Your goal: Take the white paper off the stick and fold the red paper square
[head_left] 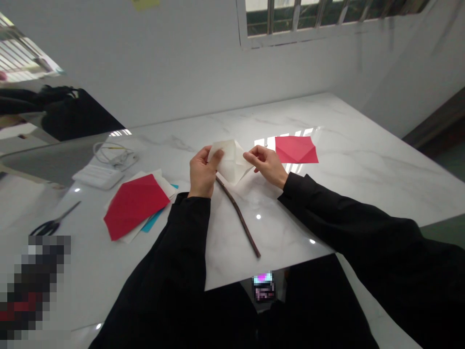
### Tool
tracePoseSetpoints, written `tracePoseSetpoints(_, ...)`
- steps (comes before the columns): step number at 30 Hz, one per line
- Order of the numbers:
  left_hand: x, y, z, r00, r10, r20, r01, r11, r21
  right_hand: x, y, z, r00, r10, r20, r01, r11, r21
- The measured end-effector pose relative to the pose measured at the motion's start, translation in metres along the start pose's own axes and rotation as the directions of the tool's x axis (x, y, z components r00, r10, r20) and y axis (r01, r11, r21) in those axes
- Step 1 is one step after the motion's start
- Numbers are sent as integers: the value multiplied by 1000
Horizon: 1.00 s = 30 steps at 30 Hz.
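A cream-white folded paper [229, 165] is held up over the marble-patterned table between both hands. My left hand [204, 170] is closed on its left side, the thumb lying across the front. At the paper's right corner, my right hand [267, 164] pinches the edge between thumb and fingers. Below the paper a thin brown stick [238, 211] lies on the table, its upper end partly hidden behind my left hand. A red folded paper [296, 150] rests flat to the right, beyond my right hand.
On the left lies a stack of papers with a red sheet [136, 206] on top and a blue one [152, 222] below. Scissors [54, 224], a white box-like object [98, 175] and a coiled white cable [116, 154] sit further left. A barred window [312, 22] is in the wall behind.
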State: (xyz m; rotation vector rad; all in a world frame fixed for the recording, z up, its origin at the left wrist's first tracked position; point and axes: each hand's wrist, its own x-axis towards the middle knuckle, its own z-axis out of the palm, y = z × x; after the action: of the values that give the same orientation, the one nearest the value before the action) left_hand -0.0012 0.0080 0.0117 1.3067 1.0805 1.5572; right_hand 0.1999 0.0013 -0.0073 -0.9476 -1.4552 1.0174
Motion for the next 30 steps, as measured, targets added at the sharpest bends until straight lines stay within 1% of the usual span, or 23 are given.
tracePoseSetpoints(3, -1, 1, 0, 996, 79, -28, -77, 994, 72, -3, 1, 3, 998, -45, -47, 40, 994, -97)
tracePoseSetpoints(5, -1, 1, 1, 993, 115, -11, -114, 989, 96, -4, 1, 4, 993, -87, -76, 74, 984, -161)
tracePoseSetpoints(7, -2, 1, 3, 993, 117, 29, -119, 989, 88, -4, 2, 4, 989, -125, -77, 105, 969, -222)
tracePoseSetpoints(9, -2, -1, 5, 993, 96, 66, -100, 993, 61, -3, 4, 3, 985, -158, -74, 133, 954, -268)
tracePoseSetpoints(11, -3, -2, 6, 995, 70, 78, -71, 997, 21, -2, 5, 2, 981, -185, -59, 160, 941, -299)
tracePoseSetpoints(16, 1, -5, 2, 999, -13, 43, 16, 996, -83, -3, 6, 1, 973, -230, 29, 226, 914, -338)
tracePoseSetpoints(19, 3, -7, -3, 995, -74, 63, 81, 989, -124, -4, 7, 1, 975, -221, 31, 217, 912, -347)
tracePoseSetpoints(22, 3, -6, -5, 987, -135, 84, 146, 978, -146, -2, 9, -2, 980, -199, -5, 184, 914, -362)
tracePoseSetpoints(24, 2, -5, -6, 982, -163, 99, 176, 973, -150, 0, 9, -5, 981, -192, -29, 169, 916, -363)
tracePoseSetpoints(25, 2, -4, -5, 980, -167, 109, 181, 973, -144, 1, 9, -7, 981, -194, -23, 173, 918, -357)
tracePoseSetpoints(30, 1, 2, -6, 974, -157, 161, 175, 979, -106, 2, 7, -8, 967, -232, 109, 255, 917, -308)
